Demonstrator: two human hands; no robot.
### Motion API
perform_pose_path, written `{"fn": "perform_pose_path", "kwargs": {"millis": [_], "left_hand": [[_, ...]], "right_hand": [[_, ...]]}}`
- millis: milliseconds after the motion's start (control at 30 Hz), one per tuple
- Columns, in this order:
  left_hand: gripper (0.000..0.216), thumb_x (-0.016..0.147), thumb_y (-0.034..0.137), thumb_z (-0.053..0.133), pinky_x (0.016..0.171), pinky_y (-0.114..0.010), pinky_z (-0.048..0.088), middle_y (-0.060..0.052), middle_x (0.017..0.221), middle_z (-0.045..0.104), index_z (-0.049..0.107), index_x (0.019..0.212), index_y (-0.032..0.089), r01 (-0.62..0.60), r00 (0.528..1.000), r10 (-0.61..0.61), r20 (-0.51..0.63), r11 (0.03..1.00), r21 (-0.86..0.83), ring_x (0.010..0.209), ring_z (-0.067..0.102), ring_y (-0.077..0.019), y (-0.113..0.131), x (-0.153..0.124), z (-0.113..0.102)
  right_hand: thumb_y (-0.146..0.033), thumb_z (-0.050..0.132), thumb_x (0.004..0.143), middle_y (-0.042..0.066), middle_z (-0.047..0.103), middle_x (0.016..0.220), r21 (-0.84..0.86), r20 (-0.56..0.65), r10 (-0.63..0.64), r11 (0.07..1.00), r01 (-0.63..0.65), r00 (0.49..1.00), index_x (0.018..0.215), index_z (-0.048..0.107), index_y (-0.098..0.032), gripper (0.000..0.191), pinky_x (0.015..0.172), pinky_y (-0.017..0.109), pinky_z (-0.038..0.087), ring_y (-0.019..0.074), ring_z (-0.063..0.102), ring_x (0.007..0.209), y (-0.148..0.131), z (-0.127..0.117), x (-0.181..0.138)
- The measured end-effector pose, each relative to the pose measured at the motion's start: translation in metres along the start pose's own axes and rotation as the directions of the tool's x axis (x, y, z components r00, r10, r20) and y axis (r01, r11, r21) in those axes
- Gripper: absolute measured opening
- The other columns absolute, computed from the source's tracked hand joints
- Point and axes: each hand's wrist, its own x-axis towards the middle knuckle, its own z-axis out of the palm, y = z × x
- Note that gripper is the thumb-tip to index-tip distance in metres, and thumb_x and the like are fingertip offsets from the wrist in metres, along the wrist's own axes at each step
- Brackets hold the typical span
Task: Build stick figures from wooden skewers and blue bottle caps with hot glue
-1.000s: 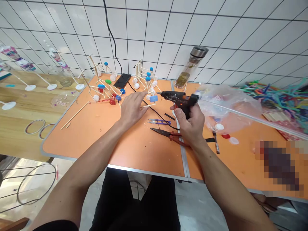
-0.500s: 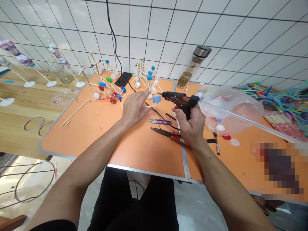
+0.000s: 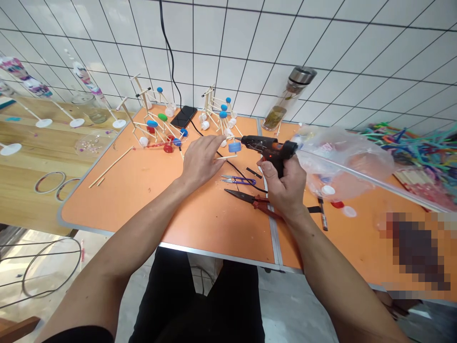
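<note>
My left hand (image 3: 202, 161) pinches a small frame of thin wooden sticks (image 3: 228, 156) above the orange table. A blue bottle cap (image 3: 234, 147) sits at the frame's right end, between an upper and a lower stick. In my right hand (image 3: 288, 183) is a black glue gun (image 3: 267, 146), its fingers wrapped round the handle and a small orange light showing. The gun's nozzle points left, close to the upper stick just above the cap; whether they touch I cannot tell. A clear glue stick (image 3: 357, 176) seems to reach rightward from the gun's back.
Pliers (image 3: 246, 196) and purple thread snips (image 3: 243, 180) lie below the hands. Stick models with coloured caps (image 3: 152, 124), a phone (image 3: 183, 117) and a glass bottle (image 3: 285, 102) stand or lie near the tiled wall. A plastic bag (image 3: 350, 157) is at right. A black cord crosses the table.
Both hands keep their grips and nearly the same places. The blue cap has shifted very slightly right, under the nozzle; the whole view has moved a little too.
</note>
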Motion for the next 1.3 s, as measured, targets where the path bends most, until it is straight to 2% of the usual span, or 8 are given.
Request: {"fn": "perform_pose_path", "kwargs": {"millis": [300, 800, 1300], "left_hand": [[0.057, 0.101, 0.024, 0.078, 0.118, -0.051, 0.056, -0.013, 0.152, 0.078, 0.066, 0.156, 0.026, -0.014, 1.000, 0.014, -0.013, 1.000, -0.007, 0.138, 0.072, -0.0349, -0.0017, -0.0003, 0.0029], [0.055, 0.101, 0.027, 0.081, 0.115, -0.049, 0.057, -0.014, 0.146, 0.079, 0.068, 0.154, 0.024, -0.020, 1.000, 0.020, -0.014, 1.000, 0.002, 0.135, 0.074, -0.0347, 0.0004, -0.0005, 0.0009], [0.053, 0.102, 0.024, 0.078, 0.116, -0.051, 0.056, -0.014, 0.147, 0.079, 0.068, 0.154, 0.025, -0.020, 1.000, 0.020, -0.004, 1.000, -0.012, 0.136, 0.073, -0.0350, 0.0007, -0.0005, 0.0011]], "right_hand": [[-0.068, 0.067, 0.109, 0.005, 0.076, 0.091, 0.023, -0.004, -0.001, 1.000, 0.002, 1.000, 0.114, 0.075, -0.027, 0.042, 0.080, 0.047, 0.060, 0.0284, 0.073, 0.085, 0.0034, 0.0007, 0.0000], [-0.069, 0.066, 0.109, 0.006, 0.073, 0.088, -0.014, -0.012, -0.018, 1.000, 0.018, 1.000, 0.111, 0.074, -0.027, 0.043, 0.077, 0.047, 0.060, 0.0278, 0.070, 0.082, 0.0040, -0.0002, 0.0005], [-0.069, 0.066, 0.109, 0.008, 0.075, 0.097, -0.027, -0.022, -0.043, 0.999, 0.042, 0.999, 0.115, 0.075, -0.026, 0.044, 0.076, 0.045, 0.059, 0.0281, 0.070, 0.084, 0.0040, 0.0005, 0.0009]]}}
